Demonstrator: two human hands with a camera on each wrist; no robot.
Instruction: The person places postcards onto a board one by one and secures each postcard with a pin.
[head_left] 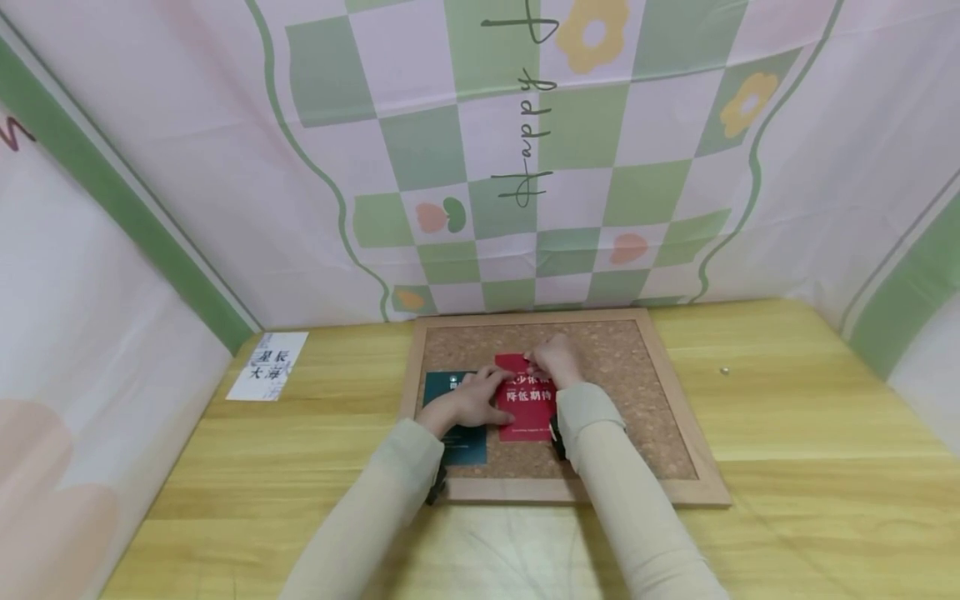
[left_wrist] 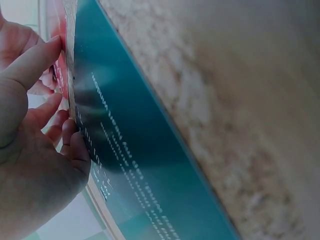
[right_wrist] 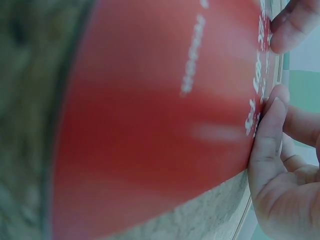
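A red card [head_left: 525, 417] with white characters lies on a wood-framed corkboard [head_left: 637, 417]. My left hand [head_left: 472, 398] rests its extended fingers on the card's left side. At the card's top, my right hand [head_left: 558, 360] has thumb and fingers drawn together in a pinch. In the right wrist view, the thumb and a fingertip of the right hand [right_wrist: 285, 165] meet at the red card [right_wrist: 150, 125]. Something small and dark shows at those fingertips, too covered to name. A dark teal card [head_left: 467, 446] lies on the board, partly beneath my left forearm and hand.
A white card [head_left: 267, 367] with black characters lies on the wooden table [head_left: 300, 458] to the left. Right of the board is a tiny shiny object [head_left: 724, 370]. A green-and-white checkered cloth [head_left: 495, 150] hangs behind the board.
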